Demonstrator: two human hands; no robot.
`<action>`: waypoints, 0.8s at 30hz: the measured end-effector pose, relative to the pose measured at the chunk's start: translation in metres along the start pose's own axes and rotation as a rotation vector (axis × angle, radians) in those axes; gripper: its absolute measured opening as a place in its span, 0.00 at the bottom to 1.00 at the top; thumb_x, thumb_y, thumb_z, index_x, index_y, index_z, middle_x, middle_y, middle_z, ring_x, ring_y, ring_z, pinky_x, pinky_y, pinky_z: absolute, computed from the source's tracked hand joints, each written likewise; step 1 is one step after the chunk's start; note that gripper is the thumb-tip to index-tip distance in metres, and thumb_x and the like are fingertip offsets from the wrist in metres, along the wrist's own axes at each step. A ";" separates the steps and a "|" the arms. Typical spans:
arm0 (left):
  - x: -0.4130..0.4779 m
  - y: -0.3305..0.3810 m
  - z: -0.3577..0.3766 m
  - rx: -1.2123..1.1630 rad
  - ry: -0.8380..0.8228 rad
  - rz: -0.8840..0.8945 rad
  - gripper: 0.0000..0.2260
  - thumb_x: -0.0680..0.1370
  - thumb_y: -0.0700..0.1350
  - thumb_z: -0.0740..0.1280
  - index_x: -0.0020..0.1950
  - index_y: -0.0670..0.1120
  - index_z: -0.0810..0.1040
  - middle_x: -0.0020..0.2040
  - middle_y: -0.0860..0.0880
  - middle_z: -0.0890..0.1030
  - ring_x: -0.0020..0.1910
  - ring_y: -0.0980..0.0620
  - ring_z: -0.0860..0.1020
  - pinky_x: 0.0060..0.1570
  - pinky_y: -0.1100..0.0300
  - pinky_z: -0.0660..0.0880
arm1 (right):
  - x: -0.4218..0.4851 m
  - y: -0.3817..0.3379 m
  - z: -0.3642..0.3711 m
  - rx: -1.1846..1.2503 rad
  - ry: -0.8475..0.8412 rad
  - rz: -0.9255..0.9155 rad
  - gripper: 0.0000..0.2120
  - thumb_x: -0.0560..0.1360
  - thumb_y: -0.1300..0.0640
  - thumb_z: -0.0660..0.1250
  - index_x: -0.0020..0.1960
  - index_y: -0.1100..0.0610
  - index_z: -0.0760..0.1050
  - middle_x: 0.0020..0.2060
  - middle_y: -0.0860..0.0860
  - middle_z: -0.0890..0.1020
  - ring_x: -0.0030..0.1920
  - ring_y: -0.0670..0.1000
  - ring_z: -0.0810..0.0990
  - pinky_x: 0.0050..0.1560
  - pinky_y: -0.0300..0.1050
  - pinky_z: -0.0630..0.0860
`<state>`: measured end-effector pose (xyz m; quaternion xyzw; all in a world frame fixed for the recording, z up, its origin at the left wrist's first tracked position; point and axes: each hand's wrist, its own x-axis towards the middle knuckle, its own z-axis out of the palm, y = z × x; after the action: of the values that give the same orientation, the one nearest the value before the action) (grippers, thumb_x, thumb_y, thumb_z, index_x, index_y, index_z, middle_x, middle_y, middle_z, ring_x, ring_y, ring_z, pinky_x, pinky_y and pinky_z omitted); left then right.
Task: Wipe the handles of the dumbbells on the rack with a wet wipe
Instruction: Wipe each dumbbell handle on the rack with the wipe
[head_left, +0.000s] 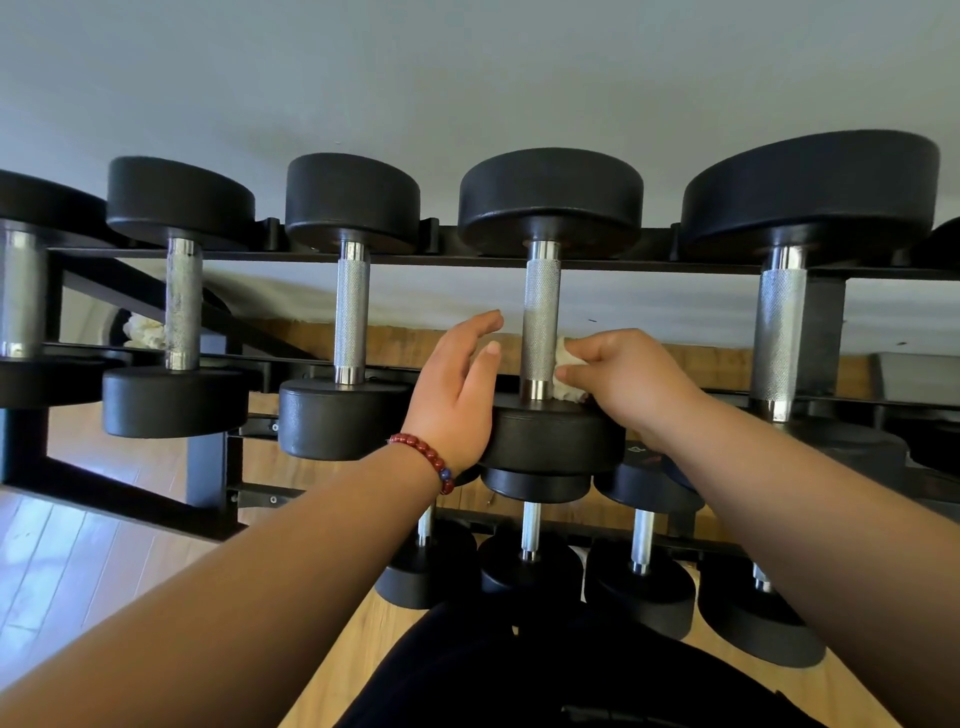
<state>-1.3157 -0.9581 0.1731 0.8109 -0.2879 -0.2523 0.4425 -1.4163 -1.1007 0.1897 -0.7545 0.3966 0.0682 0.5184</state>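
Head view, centre of frame: the right hand (623, 379) pinches a crumpled white wet wipe (566, 371) against the right side of a knurled steel handle (540, 322), low down, just above the near black head (550, 441); that dumbbell lies across the top tier of the black rack (311, 257); the left hand (457, 395) sits just left of the handle, fingers straight and close together, gripping nothing; red bead bracelet (431, 460) on its wrist; another white wad (143, 330) at mid-left, behind the rack; smaller dumbbells (641, 587) on the lower tier.
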 end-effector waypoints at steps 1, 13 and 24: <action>0.000 0.000 0.000 0.005 -0.001 0.001 0.19 0.79 0.52 0.53 0.69 0.53 0.70 0.64 0.60 0.71 0.59 0.75 0.66 0.54 0.83 0.60 | -0.001 0.001 0.000 0.001 0.005 -0.003 0.22 0.78 0.56 0.67 0.70 0.58 0.71 0.69 0.52 0.73 0.69 0.53 0.70 0.65 0.44 0.64; 0.000 -0.001 -0.001 -0.018 -0.013 -0.002 0.15 0.83 0.45 0.56 0.69 0.53 0.70 0.64 0.59 0.73 0.60 0.69 0.69 0.55 0.81 0.63 | -0.010 0.001 0.005 0.054 0.086 0.051 0.19 0.77 0.57 0.68 0.67 0.56 0.74 0.66 0.50 0.76 0.66 0.52 0.73 0.61 0.41 0.65; 0.000 -0.003 -0.005 -0.072 -0.061 0.004 0.15 0.82 0.45 0.57 0.69 0.50 0.71 0.66 0.55 0.74 0.64 0.61 0.71 0.60 0.72 0.65 | -0.025 -0.004 0.009 0.198 0.168 0.112 0.14 0.75 0.56 0.70 0.61 0.49 0.79 0.54 0.46 0.83 0.52 0.48 0.80 0.54 0.49 0.77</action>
<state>-1.3116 -0.9543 0.1732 0.7859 -0.2934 -0.2862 0.4630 -1.4277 -1.0794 0.2012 -0.6792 0.4850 -0.0059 0.5508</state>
